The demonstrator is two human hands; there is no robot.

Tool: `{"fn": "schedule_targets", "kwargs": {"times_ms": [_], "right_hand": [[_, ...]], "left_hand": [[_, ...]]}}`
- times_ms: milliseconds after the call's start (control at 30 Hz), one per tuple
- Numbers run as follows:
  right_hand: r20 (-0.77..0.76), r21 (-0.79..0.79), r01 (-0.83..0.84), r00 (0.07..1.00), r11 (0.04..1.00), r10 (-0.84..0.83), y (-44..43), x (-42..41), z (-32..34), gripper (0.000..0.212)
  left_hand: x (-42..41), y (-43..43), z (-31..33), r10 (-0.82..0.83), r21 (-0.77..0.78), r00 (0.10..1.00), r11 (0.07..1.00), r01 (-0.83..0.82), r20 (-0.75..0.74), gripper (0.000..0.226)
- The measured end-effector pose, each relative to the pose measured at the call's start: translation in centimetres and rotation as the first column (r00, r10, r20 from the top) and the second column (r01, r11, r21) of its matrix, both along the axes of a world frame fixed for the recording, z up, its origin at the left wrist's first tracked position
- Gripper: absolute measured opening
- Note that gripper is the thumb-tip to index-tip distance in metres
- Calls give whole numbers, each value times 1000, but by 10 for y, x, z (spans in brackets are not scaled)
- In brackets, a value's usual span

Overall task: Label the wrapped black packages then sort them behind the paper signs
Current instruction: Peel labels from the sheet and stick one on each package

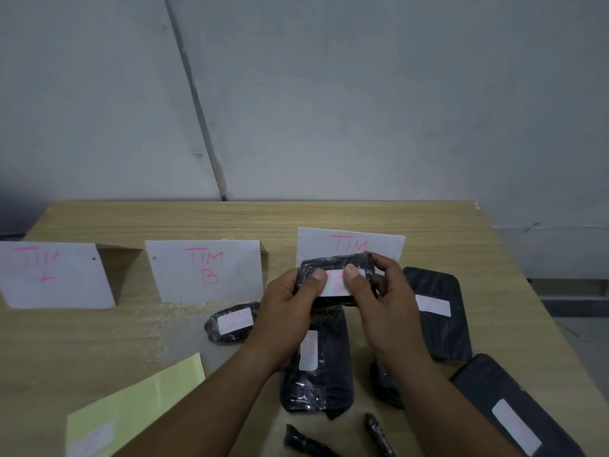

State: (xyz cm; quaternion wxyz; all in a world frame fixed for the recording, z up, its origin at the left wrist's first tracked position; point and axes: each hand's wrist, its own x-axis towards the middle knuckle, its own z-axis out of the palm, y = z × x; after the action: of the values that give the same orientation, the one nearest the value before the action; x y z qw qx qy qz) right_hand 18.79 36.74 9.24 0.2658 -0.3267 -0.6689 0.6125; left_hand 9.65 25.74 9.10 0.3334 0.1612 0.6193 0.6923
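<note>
My left hand [290, 305] and right hand [382, 298] grip a black package [336, 260].
Thumbs [318, 275] on its label [336, 285]; wooden table [329, 216], grey wall [329, 94].

wooden table [131, 222] with packages [440, 334], signs [204, 272] (yellow sheet [141, 400])

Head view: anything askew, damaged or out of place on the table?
Nothing spilled or damaged. The labelled small package lies in front of the TIM B sign, not behind it; left hand and right hand grip the held package.

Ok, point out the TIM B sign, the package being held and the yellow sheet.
TIM B sign [204, 272]: head view, middle of paper.
held package [329, 260]: head view, black top edge.
yellow sheet [141, 402]: head view, bare middle.
</note>
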Motion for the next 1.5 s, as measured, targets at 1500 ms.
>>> {"fn": "schedule_targets", "kwargs": {"times_ms": [1500], "right_hand": [[723,668,-692,690,273,-22,-260,-92,-76,34]], "left_hand": [[-141,-367,-117,-690,-868,533,446,-219,-489,31]]}}
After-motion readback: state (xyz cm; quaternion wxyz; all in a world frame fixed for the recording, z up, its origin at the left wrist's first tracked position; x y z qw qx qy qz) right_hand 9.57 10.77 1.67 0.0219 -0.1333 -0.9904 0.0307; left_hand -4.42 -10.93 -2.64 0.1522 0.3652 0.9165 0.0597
